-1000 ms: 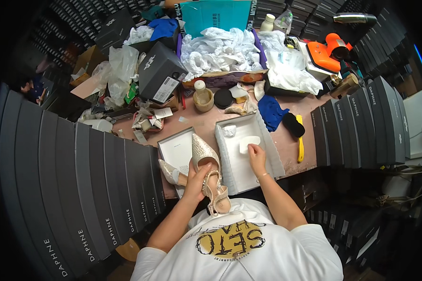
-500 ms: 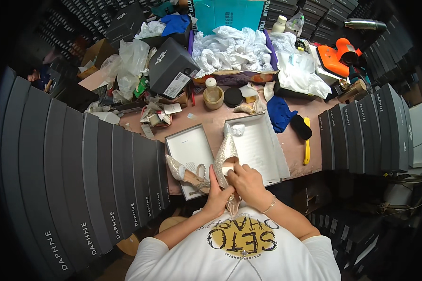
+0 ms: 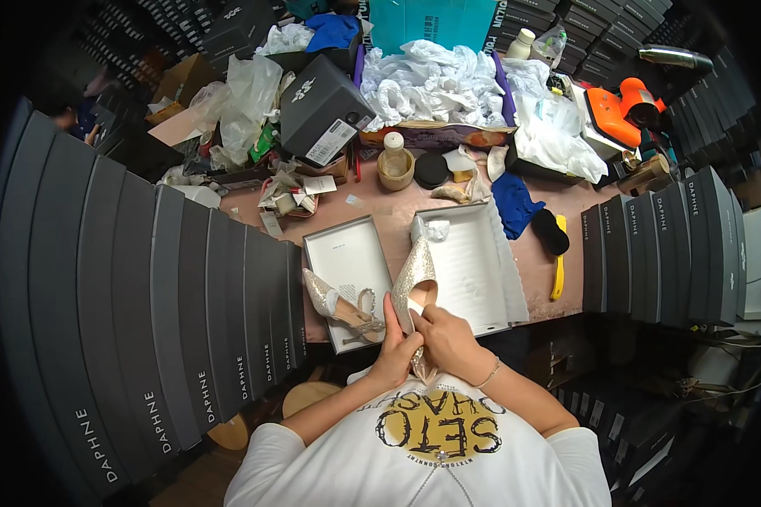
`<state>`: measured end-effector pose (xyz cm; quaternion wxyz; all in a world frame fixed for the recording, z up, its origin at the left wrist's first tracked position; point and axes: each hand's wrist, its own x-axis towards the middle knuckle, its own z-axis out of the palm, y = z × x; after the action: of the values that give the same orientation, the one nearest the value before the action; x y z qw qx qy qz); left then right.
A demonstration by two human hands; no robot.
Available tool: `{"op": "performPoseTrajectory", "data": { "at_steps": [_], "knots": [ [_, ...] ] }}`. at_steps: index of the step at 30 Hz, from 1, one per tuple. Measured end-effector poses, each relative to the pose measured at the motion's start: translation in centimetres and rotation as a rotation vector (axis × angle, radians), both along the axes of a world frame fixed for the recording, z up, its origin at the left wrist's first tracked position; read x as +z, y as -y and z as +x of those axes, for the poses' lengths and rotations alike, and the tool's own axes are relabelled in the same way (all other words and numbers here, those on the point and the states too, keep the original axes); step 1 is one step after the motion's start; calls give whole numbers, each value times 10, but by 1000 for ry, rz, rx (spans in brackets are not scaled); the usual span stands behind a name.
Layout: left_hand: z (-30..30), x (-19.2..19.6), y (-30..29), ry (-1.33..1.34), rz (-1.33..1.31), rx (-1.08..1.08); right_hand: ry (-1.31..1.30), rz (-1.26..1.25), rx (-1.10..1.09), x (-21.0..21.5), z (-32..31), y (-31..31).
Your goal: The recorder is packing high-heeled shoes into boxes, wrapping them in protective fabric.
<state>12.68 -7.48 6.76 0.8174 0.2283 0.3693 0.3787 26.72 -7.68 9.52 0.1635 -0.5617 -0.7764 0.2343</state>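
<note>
We see a curved wall of tall dark grey shoe boxes [image 3: 144, 287] standing on end down the left of the pinkish work table [image 3: 380, 211], and a shorter row of the same dark boxes [image 3: 659, 245] on the right. At the back lies a heap of crumpled white tissue paper [image 3: 435, 80], with a black shoe box bearing a white label [image 3: 323, 108] to its left and an orange hand tool [image 3: 621, 110] to its right. On the near part of the table an open white shoe box [image 3: 482, 270] lies beside its white lid [image 3: 347, 258], the two side by side. A blue cloth [image 3: 511, 203] and a yellow-handled brush [image 3: 556, 253] lie just right of the open box. Across the lid's near end rests one glittery pale gold pointed high-heeled shoe [image 3: 338, 306] on its side. Its mate, a second glittery pointed shoe [image 3: 414, 279], is held at the near edge of the table between lid and box, toe pointing away from us. Our left hand [image 3: 395, 351] is clasped around this shoe's heel part, while our right hand [image 3: 448, 338] grips it from the other side, fingers [image 3: 423, 314] pressed at the shoe's opening. A small capped jar [image 3: 395, 160] stands farther back.
</note>
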Motion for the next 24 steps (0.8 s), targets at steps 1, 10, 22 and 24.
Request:
{"op": "performPoseTrajectory", "data": {
  "at_steps": [1,10,22,24],
  "knots": [
    [-2,2,0,11,-21,-19,-44,-58,23,2,3,1],
    [0,3,-9,40,-146,-43,-70,153,-64,-9,7,-12],
    [-1,4,-5,21,-123,-40,-346,-98,-71,-5,13,-10],
    [4,3,-4,23,-83,-62,-316,0,-175,-22,10,-24]
  ]
}}
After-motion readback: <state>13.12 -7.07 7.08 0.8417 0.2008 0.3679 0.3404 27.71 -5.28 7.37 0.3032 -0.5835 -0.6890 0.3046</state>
